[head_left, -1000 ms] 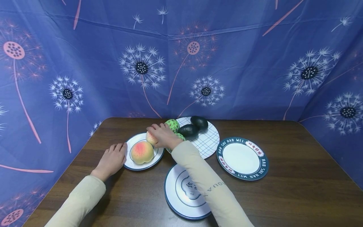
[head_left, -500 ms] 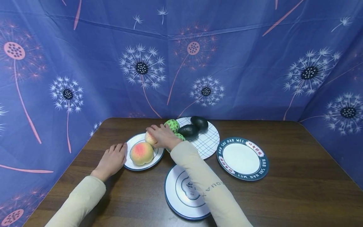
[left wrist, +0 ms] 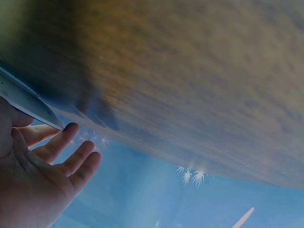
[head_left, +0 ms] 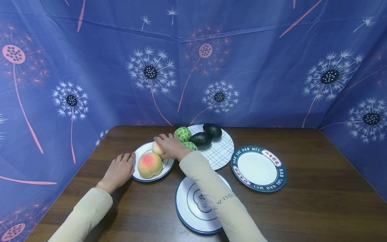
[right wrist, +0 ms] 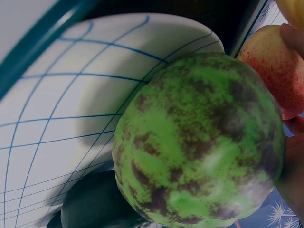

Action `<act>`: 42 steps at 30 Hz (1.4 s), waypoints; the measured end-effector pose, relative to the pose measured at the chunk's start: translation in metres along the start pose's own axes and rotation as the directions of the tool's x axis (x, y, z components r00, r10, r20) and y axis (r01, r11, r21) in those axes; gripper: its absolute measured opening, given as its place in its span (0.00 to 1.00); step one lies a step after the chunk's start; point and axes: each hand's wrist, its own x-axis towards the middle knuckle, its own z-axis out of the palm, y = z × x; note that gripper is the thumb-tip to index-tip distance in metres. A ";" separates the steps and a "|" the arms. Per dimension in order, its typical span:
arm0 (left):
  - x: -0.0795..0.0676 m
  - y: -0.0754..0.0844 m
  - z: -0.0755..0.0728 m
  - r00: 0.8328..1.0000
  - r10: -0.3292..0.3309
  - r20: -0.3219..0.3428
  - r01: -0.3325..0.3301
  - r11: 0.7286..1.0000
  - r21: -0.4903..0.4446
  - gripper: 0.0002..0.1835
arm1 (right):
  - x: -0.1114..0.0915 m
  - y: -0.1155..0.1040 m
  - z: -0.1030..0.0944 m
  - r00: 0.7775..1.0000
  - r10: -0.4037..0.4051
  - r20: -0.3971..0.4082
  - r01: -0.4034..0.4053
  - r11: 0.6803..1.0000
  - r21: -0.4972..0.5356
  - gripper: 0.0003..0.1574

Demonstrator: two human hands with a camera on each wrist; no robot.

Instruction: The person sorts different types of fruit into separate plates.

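Observation:
My right hand [head_left: 172, 146] grips a small pale peach [head_left: 157, 148] over the right side of a blue-rimmed white plate [head_left: 167, 171]. That peach [right wrist: 270, 61] shows red speckles in the right wrist view, with fingers against it. A larger yellow-and-red peach [head_left: 149, 164] lies on the same plate, just in front. My left hand [head_left: 119, 169] touches the plate's left edge. In the left wrist view this hand [left wrist: 42, 175] has its fingers spread loosely by the rim; its thumb is hard to make out. Beside my right hand sits a green, dark-blotched round fruit [right wrist: 199, 142].
A gridded white plate [head_left: 219, 154] behind carries two green fruits, one of them the rear green fruit [head_left: 182, 133], and two dark avocado-like fruits [head_left: 201, 139]. Stacked white plates [head_left: 187, 201] stand under my right forearm. A green-rimmed plate [head_left: 281, 176] lies to the right.
My right hand has shifted slightly left with the small peach. The larger peach has edged a little left and toward me. My left hand stays in place.

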 end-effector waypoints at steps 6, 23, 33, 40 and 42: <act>0.000 0.000 0.000 1.000 -0.003 0.013 0.003 1.000 0.009 0.26 | 0.000 0.000 0.000 1.000 -0.007 -0.013 0.007 1.000 0.018 0.50; 0.001 0.001 0.000 1.000 -0.003 0.024 0.003 1.000 0.009 0.26 | 0.001 -0.001 0.000 1.000 -0.025 -0.008 0.025 1.000 0.015 0.52; 0.001 0.000 0.000 1.000 -0.009 0.026 0.009 1.000 -0.001 0.26 | 0.002 0.000 0.000 1.000 -0.013 0.001 0.013 0.999 0.040 0.51; 0.001 -0.002 0.004 1.000 -0.002 0.019 0.002 1.000 0.001 0.26 | 0.001 0.004 -0.002 1.000 0.002 0.003 -0.002 0.997 0.074 0.51; 0.001 -0.002 0.005 1.000 0.000 0.017 0.000 1.000 -0.001 0.26 | 0.000 0.005 -0.002 1.000 0.004 0.004 -0.004 0.997 0.081 0.51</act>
